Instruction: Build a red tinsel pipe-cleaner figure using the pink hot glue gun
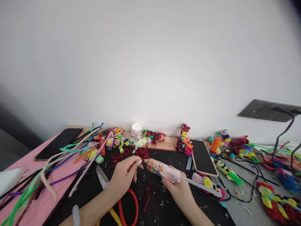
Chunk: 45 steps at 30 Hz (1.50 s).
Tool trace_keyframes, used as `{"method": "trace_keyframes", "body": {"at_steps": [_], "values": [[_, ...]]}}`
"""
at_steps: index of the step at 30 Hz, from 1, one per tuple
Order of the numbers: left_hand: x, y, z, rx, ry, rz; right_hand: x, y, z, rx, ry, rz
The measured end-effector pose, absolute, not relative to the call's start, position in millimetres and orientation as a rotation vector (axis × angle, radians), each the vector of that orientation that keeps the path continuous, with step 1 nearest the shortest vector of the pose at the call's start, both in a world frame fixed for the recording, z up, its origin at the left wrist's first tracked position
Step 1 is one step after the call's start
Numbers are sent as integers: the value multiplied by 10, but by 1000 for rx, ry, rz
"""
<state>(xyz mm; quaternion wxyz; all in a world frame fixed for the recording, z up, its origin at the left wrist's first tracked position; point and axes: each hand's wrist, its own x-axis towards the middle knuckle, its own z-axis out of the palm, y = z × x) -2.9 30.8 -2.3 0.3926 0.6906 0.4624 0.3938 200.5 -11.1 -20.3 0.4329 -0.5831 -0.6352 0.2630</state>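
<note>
My right hand (181, 191) is wrapped round a pale pink hot glue gun (172, 174), its body covered with colourful decorations. A long translucent glue stick (199, 184) sticks out of its back end. The nozzle points left, close to the fingertips of my left hand (123, 174). Those fingers are pinched together; whatever is between them is too small to make out. Just beyond them lie red tinsel pipe cleaner pieces (142, 153), and another red tinsel piece (147, 197) rests between my forearms. Scissors (135, 205) with red and yellow handles lie partly under my left forearm.
Loose pipe cleaners (68, 157) spread over the pink surface at left, near a dark phone (58, 144). A paper cup (136, 131) and pipe-cleaner figures (184, 139) stand by the wall. At right are another phone (204, 158), black cables (255, 185) and several more figures.
</note>
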Motion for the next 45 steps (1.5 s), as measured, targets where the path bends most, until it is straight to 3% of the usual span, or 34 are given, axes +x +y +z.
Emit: {"method": "trace_keyframes", "body": {"at_steps": [45], "values": [[-38,319,-52,1738,1229,1089,2008,-87,-181,-1461,-1521,742]]}}
